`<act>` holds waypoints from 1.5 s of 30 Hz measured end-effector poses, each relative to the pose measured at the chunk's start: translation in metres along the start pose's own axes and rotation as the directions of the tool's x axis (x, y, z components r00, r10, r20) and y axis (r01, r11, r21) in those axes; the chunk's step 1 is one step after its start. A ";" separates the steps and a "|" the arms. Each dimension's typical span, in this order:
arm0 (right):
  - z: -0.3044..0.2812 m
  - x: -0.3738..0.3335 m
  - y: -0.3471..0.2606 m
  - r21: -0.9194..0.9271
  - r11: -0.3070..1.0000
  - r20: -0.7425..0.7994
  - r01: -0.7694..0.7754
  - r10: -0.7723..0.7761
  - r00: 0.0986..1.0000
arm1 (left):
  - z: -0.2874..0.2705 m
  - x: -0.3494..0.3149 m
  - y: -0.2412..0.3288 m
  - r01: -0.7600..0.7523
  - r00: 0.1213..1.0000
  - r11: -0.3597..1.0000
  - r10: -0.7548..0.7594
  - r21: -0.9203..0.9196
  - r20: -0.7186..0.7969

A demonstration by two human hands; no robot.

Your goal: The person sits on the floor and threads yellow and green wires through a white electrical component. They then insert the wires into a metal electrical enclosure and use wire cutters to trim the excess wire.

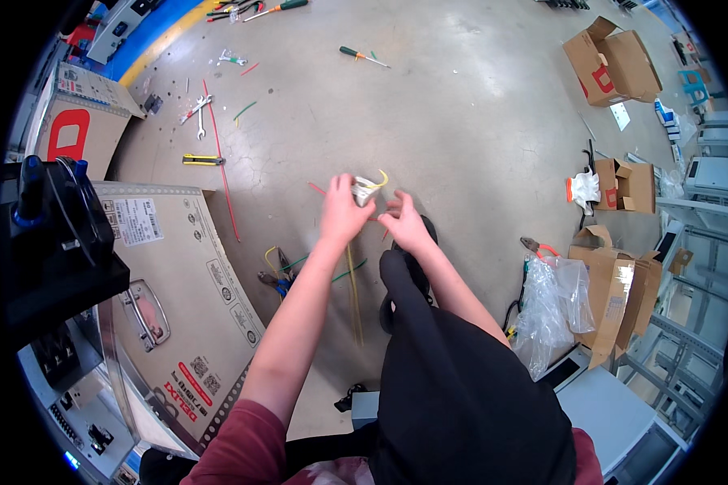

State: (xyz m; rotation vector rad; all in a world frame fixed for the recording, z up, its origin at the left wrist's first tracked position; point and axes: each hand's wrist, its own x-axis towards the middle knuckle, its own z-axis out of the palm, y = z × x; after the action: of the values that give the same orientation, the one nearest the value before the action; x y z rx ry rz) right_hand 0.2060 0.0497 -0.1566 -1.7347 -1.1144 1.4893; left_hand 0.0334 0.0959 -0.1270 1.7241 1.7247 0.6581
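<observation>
My left hand (348, 212) is closed round a small white printed piece (366, 189), whose kind I cannot make out. A yellow wire (383, 178) curves up beside it. Close by on the right, my right hand (408, 225) has its fingers bent together near the left fingertips; what they grip, if anything, is too small to name. Short ends of red wire (316, 188) show around the hands. Below them, long yellow wires (353, 291) and a green wire (349, 272) hang or lie near my left forearm. Pliers with blue handles (281, 284) rest left of that forearm.
Large cartons (188, 267) stand along the left. On the floor lie wrenches (200, 117), a yellow utility knife (204, 160), a long red wire (224, 186) and a screwdriver (364, 56). Open cardboard boxes (611, 69), clear plastic (550, 319) and red-handled pliers (539, 246) are at right.
</observation>
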 end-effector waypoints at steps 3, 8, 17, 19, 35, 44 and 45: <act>0.012 0.000 0.003 -0.121 0.989 0.204 -0.082 0.106 0.973 | -0.004 0.000 -0.015 0.053 0.987 0.998 -0.046 0.044 -0.151; 0.041 -0.007 -0.016 -0.397 0.912 0.381 0.101 0.064 0.922 | -0.023 -0.002 0.000 0.321 0.943 0.947 -0.317 0.025 -0.104; 0.077 -0.027 -0.026 -0.689 0.529 0.453 0.495 -0.219 0.864 | -0.056 0.002 -0.031 0.537 0.840 0.838 -0.522 0.091 -0.152; 0.081 -0.020 -0.030 -0.628 0.625 0.449 0.464 -0.196 0.872 | -0.072 0.005 -0.045 0.578 0.816 0.808 -0.570 0.115 -0.097; 0.085 0.034 -0.125 -0.659 0.491 0.607 0.570 -0.101 0.788 | -0.162 0.008 -0.088 0.808 0.580 0.589 -0.794 0.006 -0.183; 0.030 -0.021 -0.060 -0.700 0.545 0.510 0.462 -0.072 0.857 | -0.078 -0.049 -0.019 0.757 0.653 0.654 -0.756 -0.004 -0.038; 0.025 -0.025 -0.047 -0.696 0.546 0.497 0.466 -0.102 0.862 | -0.070 -0.054 -0.014 0.753 0.657 0.658 -0.751 0.007 -0.067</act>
State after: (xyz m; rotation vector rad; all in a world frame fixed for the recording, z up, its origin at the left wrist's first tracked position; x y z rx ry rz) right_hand 0.1708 0.0480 -0.1093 -1.6204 -2.4883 1.2036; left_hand -0.0275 0.0464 -0.0846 0.8319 2.2655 0.2811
